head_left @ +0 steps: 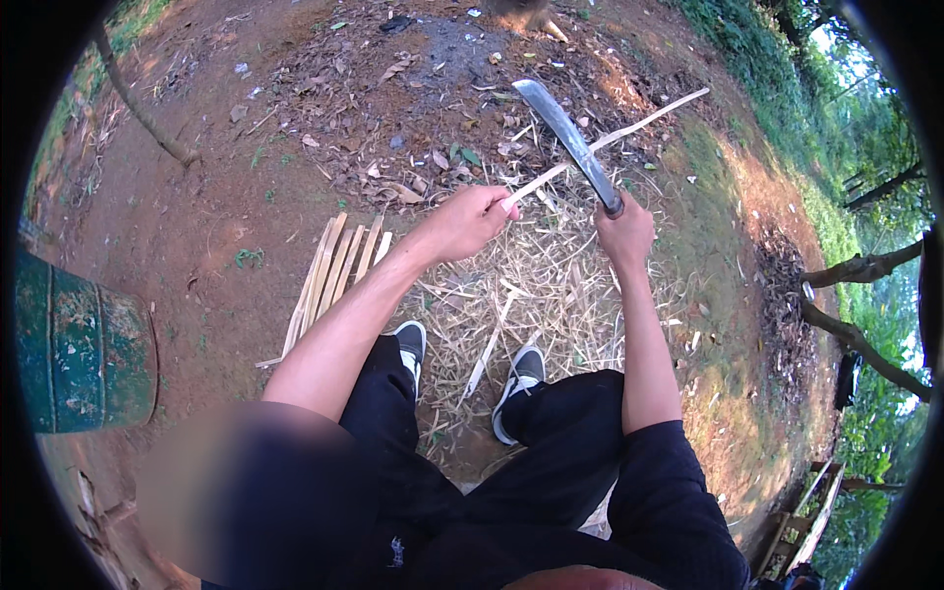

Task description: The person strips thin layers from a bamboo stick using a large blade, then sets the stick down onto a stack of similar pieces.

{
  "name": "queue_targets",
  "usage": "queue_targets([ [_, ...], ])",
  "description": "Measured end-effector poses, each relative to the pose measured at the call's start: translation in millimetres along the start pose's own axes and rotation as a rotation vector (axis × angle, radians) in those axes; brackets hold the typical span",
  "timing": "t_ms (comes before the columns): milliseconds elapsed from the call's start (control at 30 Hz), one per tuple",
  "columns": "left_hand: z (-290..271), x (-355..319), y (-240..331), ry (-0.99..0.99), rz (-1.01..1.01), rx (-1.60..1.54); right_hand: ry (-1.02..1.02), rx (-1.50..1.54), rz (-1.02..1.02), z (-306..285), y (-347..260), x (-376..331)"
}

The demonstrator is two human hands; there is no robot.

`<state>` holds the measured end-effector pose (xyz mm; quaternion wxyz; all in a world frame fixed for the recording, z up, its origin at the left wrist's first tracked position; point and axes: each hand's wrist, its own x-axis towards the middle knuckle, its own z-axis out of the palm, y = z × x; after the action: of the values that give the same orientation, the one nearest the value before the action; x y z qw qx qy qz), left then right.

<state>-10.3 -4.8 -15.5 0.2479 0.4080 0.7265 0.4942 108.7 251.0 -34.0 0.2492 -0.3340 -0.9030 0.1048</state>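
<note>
left hand (467,224) closed on the near end of a pale strip (649,119), which slants out above the ground (211,295), far end to the right. right hand (625,234) wrapped round the handle of a curved blade (562,128) crossing the strip; contact: cannot tell. other strips (332,270) lie side by side at the left edge of the shavings (556,285); 2 grey shoes (529,366) nearer.

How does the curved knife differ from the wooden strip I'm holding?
The knife is dark grey metal; the strip is pale and woody. The knife curves clearly, while the strip runs nearly straight. Your right hand holds the knife; your left hand holds the strip. Both are long and narrow.
</note>
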Motion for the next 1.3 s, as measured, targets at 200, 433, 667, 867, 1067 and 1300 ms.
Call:
queue_targets([
  [200, -5.7, -5.6, 3.6, -0.018, -0.018, 0.065, 0.029, -0.015, 0.049, 4.5, 12.2, 6.3],
  [433, -20.0, -17.3, 1.8, -0.025, -0.012, 0.126, -0.028, -0.070, 0.079, -1.9, 15.5, 3.2],
  [667, -34.5, -22.7, -3.3, -0.018, -0.036, 0.236, -0.068, -0.090, 0.049, 4.4, 12.5, 2.1],
  [867, -44.2, -30.5, 7.1, -0.034, -0.067, 0.317, -0.115, -0.076, 0.044, 5.8, 12.6, 3.9],
  [1067, -42.0, -29.2, 8.0, -0.022, -0.029, 0.315, -0.076, -0.085, 0.016, 5.0, 21.4, 6.3],
  [1300, -53.5, -36.9, -6.2, 0.009, -0.030, 0.352, -0.155, -0.081, 0.186, 9.5, 21.2, 7.1],
])
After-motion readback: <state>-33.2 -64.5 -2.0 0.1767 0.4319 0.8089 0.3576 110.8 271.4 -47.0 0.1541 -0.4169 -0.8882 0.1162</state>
